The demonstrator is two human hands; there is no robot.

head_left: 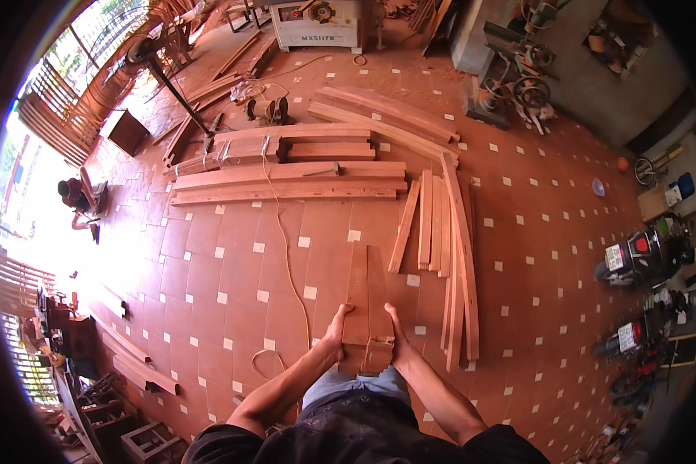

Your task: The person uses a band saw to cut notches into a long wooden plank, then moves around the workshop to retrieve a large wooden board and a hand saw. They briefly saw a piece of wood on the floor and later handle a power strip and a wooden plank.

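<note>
Head view shows you gripping two reddish-brown wooden boards point(366, 298) held together in front of your waist, their far ends pointing away over the red tiled floor point(232, 263). Your left hand point(337, 323) is closed around their left edge, your right hand point(399, 332) clasps the right edge. A row of thin curved wooden slats point(456, 255) lies on the floor just to the right.

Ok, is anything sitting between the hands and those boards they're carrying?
Nothing visible. The left hand and right hand already grip the near ends of the two wooden boards from either side, held out over the tiled floor. The thin cord lies to the left.
</note>
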